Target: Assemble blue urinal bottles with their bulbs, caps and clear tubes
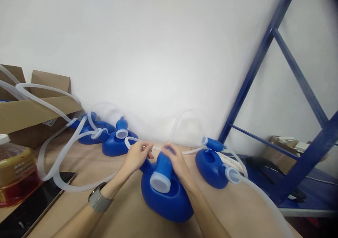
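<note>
A blue plastic urinal bottle (169,208) stands on the brown work surface in front of me. Against its top leans a blue funnel cup (164,164) with a whitish cap on its wide, near end. My right hand (176,159) is curled around the cup's upper right side. At the bottle's neck, my left hand (139,155) has thumb and fingers pinched together; whatever lies between them is too small or hidden to make out. A clear hose (128,142) runs behind the left hand.
More blue bottles with cups and hoses stand at back left (112,146) and at right (211,169). An open cardboard box (39,113), a bottle of red liquid (17,174) and a dark phone-like slab (37,204) are at left. A blue metal rack (248,79) rises at right.
</note>
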Demonstrator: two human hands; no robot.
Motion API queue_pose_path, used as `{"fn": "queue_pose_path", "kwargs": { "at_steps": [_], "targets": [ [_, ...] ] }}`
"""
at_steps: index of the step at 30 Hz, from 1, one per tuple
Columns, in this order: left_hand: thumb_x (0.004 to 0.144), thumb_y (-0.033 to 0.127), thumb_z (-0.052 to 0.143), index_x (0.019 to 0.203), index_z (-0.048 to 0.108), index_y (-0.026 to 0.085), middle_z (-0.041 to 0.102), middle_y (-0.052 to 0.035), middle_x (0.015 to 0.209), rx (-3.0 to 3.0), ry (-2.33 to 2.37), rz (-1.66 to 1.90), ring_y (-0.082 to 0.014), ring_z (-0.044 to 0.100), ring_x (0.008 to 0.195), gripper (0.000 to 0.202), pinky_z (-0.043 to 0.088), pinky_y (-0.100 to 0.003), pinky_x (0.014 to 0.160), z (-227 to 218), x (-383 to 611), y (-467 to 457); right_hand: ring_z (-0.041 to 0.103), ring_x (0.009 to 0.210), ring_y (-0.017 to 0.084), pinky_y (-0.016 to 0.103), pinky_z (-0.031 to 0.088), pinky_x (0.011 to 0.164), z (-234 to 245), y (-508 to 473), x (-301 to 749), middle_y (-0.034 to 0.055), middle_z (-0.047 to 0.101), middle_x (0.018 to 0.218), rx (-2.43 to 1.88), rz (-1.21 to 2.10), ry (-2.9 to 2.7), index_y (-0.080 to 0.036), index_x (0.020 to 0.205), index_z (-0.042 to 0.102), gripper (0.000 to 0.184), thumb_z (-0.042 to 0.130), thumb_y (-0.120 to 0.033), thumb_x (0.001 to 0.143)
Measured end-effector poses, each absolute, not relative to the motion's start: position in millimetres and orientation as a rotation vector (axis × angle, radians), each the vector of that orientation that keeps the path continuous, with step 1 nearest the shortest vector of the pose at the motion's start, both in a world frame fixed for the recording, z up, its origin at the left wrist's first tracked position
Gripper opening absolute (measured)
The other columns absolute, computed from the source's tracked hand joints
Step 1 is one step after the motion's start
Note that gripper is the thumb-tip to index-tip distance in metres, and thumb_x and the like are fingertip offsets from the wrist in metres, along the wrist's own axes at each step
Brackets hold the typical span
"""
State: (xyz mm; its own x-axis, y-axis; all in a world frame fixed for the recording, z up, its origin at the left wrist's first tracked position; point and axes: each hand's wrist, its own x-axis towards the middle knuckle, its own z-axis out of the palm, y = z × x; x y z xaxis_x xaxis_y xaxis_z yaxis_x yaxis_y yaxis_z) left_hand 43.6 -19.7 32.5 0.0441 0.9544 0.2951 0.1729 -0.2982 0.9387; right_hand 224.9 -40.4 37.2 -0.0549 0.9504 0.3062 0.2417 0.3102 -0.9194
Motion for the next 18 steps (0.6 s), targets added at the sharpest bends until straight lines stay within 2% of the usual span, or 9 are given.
{"fn": "queue_pose_path", "kwargs": {
  "at_steps": [5,8,11,15,18],
  "targets": [
    [0.081,0.058,0.069,0.064,0.063,0.021,0.073,-0.0052,0.057,1.638,1.133,1.268,-0.0234,0.07,0.054,0.041,0.049,-0.029,0.056,42,28,-19,0.061,0.087,0.024,0.034,0.049,0.082,25,-39,214,0.0023,0.066,0.091,-1.064,1.003,-1.545,-0.023,0.094,0.064,0.029,0.064,-0.05,0.083],
    [0.083,0.057,0.066,0.063,0.061,0.022,0.068,-0.0022,0.052,1.578,1.148,1.369,-0.0206,0.065,0.048,0.041,0.047,-0.028,0.054,34,30,-19,0.061,0.088,0.024,0.034,0.05,0.081,23,-39,215,0.003,0.068,0.096,-1.038,1.065,-1.559,-0.024,0.1,0.065,0.031,0.065,-0.051,0.084],
    [0.087,0.06,0.061,0.064,0.057,0.023,0.064,-0.0007,0.052,1.44,1.154,1.526,-0.0179,0.061,0.047,0.044,0.045,-0.027,0.052,21,37,-17,0.061,0.087,0.024,0.034,0.05,0.078,22,-39,219,0.0034,0.068,0.096,-1.017,1.114,-1.583,-0.024,0.097,0.064,0.03,0.066,-0.051,0.085],
    [0.085,0.069,0.057,0.069,0.054,0.023,0.062,-0.0004,0.056,1.242,1.119,1.673,-0.0168,0.06,0.049,0.049,0.046,-0.027,0.051,12,39,-12,0.061,0.085,0.024,0.035,0.05,0.08,23,-38,223,0.0023,0.066,0.093,-0.993,1.117,-1.671,-0.025,0.096,0.063,0.028,0.064,-0.051,0.086],
    [0.084,0.071,0.052,0.067,0.049,0.024,0.056,0.0008,0.053,1.176,1.135,1.732,-0.015,0.056,0.048,0.051,0.047,-0.027,0.052,16,25,-3,0.061,0.087,0.024,0.036,0.049,0.085,25,-39,226,0.0021,0.066,0.091,-0.976,1.058,-1.742,-0.024,0.094,0.064,0.028,0.063,-0.05,0.085]
  ]
}}
